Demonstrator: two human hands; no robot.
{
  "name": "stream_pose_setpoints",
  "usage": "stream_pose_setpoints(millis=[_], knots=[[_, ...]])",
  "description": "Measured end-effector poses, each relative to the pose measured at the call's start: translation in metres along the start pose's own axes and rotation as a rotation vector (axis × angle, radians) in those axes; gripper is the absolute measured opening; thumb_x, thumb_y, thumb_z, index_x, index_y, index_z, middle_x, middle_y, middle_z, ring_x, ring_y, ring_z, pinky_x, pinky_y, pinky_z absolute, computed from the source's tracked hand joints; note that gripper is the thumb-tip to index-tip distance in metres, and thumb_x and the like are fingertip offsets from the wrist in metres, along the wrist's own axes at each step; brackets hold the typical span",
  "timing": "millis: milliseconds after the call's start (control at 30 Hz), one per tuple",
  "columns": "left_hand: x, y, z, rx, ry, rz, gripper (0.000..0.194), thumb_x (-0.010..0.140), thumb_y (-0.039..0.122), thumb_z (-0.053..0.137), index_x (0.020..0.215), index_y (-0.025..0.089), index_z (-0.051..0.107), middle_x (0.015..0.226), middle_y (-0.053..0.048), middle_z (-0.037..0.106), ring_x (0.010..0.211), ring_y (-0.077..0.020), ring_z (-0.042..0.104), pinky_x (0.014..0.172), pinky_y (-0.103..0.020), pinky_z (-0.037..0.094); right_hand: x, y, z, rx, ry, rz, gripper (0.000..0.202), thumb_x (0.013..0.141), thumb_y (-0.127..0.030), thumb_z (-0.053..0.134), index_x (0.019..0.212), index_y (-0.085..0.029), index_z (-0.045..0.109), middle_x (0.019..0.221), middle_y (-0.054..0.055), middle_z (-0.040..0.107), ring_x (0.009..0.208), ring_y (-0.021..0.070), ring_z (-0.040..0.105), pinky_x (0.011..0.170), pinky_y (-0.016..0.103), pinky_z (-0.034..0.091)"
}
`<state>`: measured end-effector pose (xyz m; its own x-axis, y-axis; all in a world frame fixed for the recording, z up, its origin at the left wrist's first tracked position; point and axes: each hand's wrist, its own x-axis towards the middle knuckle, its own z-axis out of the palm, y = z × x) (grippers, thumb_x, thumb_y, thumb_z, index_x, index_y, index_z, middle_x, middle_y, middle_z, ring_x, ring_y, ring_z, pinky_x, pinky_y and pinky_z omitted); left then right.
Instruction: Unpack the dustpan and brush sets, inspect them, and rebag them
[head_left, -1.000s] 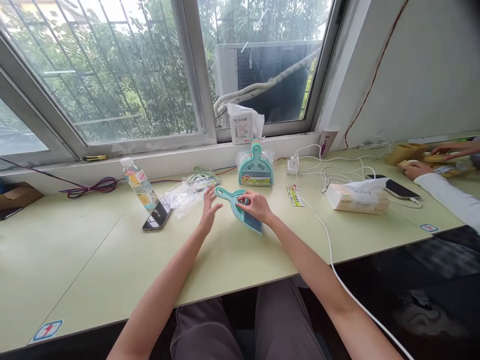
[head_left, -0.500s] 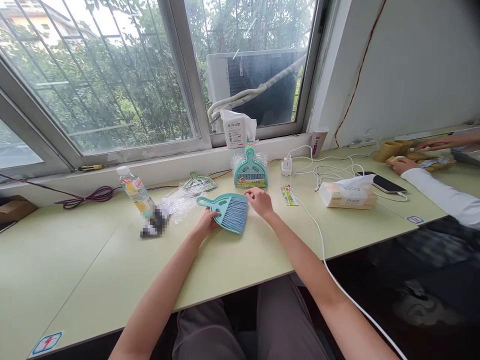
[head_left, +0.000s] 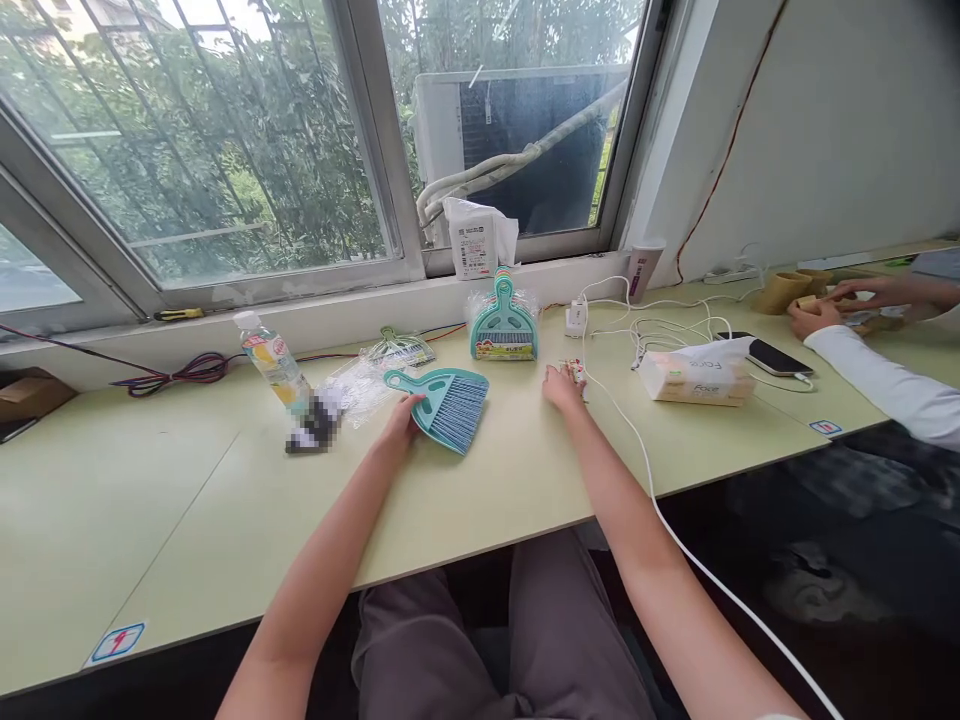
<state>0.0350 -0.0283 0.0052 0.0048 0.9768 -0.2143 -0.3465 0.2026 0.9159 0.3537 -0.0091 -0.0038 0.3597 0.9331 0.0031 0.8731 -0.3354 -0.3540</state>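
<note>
Over the pale surface point(head_left: 480, 500), the left hand point(head_left: 400, 420) has its grip closed on a teal dustpan and brush point(head_left: 446, 405), while the right hand point(head_left: 561, 388) partly covers a printed card point(head_left: 577, 370), its grip unclear

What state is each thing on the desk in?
Brush-and-dustpan set: together, gripped by the left hand
Printed card: partly hidden by the right hand
Bottle: capped, standing
Tissue pack: open
Phone: plugged in, screen dark
Clear plastic: crumpled
Rear brush sets: upright
Red-and-blue cable: coiled
Blurred item: unclear
</note>
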Motion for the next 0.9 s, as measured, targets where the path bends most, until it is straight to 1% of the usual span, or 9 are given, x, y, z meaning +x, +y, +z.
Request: stream_pose_setpoints(millis=[167, 267, 400, 467, 533, 633, 700, 800, 900], knots=[[0.004, -0.005, 0.001, -0.085, 0.100, 0.064, 0.021, 0.073, 0.027, 0.071, 0.088, 0.017, 0.060, 0.078, -0.002, 0.069, 0.066, -0.0148, 0.066, 0.063, -0.027, 0.055, -0.015, -0.011, -0.018, 0.057, 0.072, -0.178, 0.055, 0.084, -0.002, 0.042, 0.134, -0.023, 0.054, 0.138, 0.012, 0.054, 0.123, 0.0221, 0.055, 0.093, 0.030, 0.045], [0.004, -0.006, 0.002, -0.186, 0.190, 0.141, 0.021, 0.071, 0.021, 0.073, 0.086, 0.019, 0.057, 0.077, 0.001, 0.068, 0.063, -0.0121, 0.065, 0.063, -0.025, 0.054, -0.016, -0.008, -0.028, 0.008, 0.133, -0.099, 0.044, 0.084, -0.017, 0.060, 0.128, -0.021, 0.060, 0.126, 0.013, 0.063, 0.113, 0.0255, 0.061, 0.087, 0.031, 0.047], [0.004, -0.004, 0.001, -0.182, 0.185, 0.105, 0.036, 0.060, 0.000, 0.074, 0.080, 0.019, 0.051, 0.076, 0.002, 0.067, 0.068, -0.0124, 0.066, 0.068, -0.026, 0.056, -0.013, -0.008, -0.028, -0.045, -0.022, -0.108, 0.047, 0.075, -0.041, 0.075, 0.117, -0.023, 0.068, 0.119, 0.012, 0.067, 0.110, 0.0285, 0.063, 0.085, 0.035, 0.048], [0.004, -0.004, 0.000, -0.144, 0.122, 0.081, 0.035, 0.061, 0.000, 0.074, 0.082, 0.018, 0.053, 0.078, 0.000, 0.068, 0.069, -0.0137, 0.067, 0.067, -0.027, 0.056, -0.015, -0.015, -0.021, -0.001, -0.085, -0.275, 0.045, 0.074, -0.035, 0.075, 0.118, -0.026, 0.068, 0.120, 0.008, 0.067, 0.110, 0.0263, 0.063, 0.087, 0.033, 0.048], [0.003, -0.005, 0.001, -0.133, 0.076, 0.092, 0.030, 0.065, 0.007, 0.076, 0.085, 0.017, 0.056, 0.081, -0.002, 0.070, 0.069, -0.0142, 0.067, 0.067, -0.027, 0.056, -0.021, -0.027, -0.011, 0.096, -0.146, -0.516, 0.049, 0.074, -0.019, 0.071, 0.122, -0.028, 0.066, 0.122, 0.005, 0.067, 0.111, 0.0232, 0.062, 0.090, 0.030, 0.048], [0.004, -0.008, 0.002, -0.188, 0.098, 0.144, 0.024, 0.073, 0.024, 0.077, 0.088, 0.017, 0.059, 0.084, -0.004, 0.070, 0.070, -0.0144, 0.067, 0.067, -0.028, 0.056, -0.036, -0.048, 0.004, 0.253, -0.319, -0.902, 0.053, 0.072, 0.003, 0.054, 0.112, -0.027, 0.072, 0.123, 0.001, 0.067, 0.113, 0.0186, 0.061, 0.096, 0.027, 0.046], [0.006, -0.008, 0.002, -0.229, 0.132, 0.158, 0.026, 0.075, 0.029, 0.077, 0.089, 0.016, 0.059, 0.084, -0.004, 0.070, 0.070, -0.0144, 0.067, 0.067, -0.028, 0.056, -0.047, -0.060, 0.010, 0.301, -0.361, -1.011, 0.053, 0.072, 0.005, 0.048, 0.105, -0.027, 0.074, 0.121, 0.001, 0.067, 0.113, 0.0182, 0.060, 0.097, 0.028, 0.045], [0.008, -0.007, -0.001, -0.241, 0.167, 0.141, 0.027, 0.071, 0.016, 0.078, 0.090, 0.017, 0.058, 0.084, -0.003, 0.070, 0.070, -0.0136, 0.066, 0.067, -0.027, 0.056, -0.059, -0.070, 0.014, 0.266, -0.281, -0.929, 0.041, 0.082, -0.002, 0.046, 0.096, -0.026, 0.075, 0.121, 0.002, 0.067, 0.113, 0.0196, 0.059, 0.095, 0.030, 0.046], [0.008, -0.005, -0.002, -0.209, 0.201, 0.123, 0.030, 0.069, -0.002, 0.070, 0.090, 0.017, 0.058, 0.081, -0.002, 0.069, 0.069, -0.0119, 0.065, 0.067, -0.025, 0.054, -0.061, -0.071, 0.013, 0.176, -0.163, -0.765, 0.032, 0.090, -0.017, 0.052, 0.117, -0.025, 0.066, 0.124, 0.005, 0.064, 0.120, 0.0220, 0.054, 0.100, 0.035, 0.042]])
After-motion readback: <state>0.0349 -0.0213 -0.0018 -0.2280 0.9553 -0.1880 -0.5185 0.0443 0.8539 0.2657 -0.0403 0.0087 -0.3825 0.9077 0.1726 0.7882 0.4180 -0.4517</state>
